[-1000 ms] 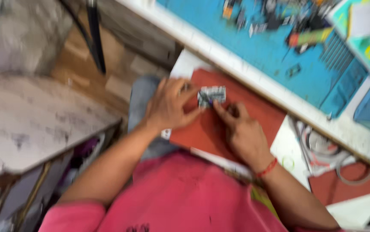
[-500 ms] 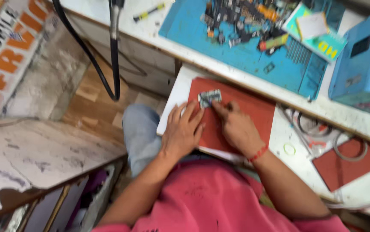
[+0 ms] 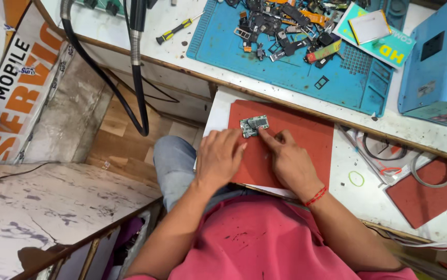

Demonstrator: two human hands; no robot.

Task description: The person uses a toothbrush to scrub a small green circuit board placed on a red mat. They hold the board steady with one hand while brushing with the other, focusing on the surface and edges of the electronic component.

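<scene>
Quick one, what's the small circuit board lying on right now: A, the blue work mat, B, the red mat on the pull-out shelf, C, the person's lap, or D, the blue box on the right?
B: the circuit board lies flat on the red mat, with the right hand touching its edge with a fingertip and the left hand resting beside it, well below the blue mat.
</scene>
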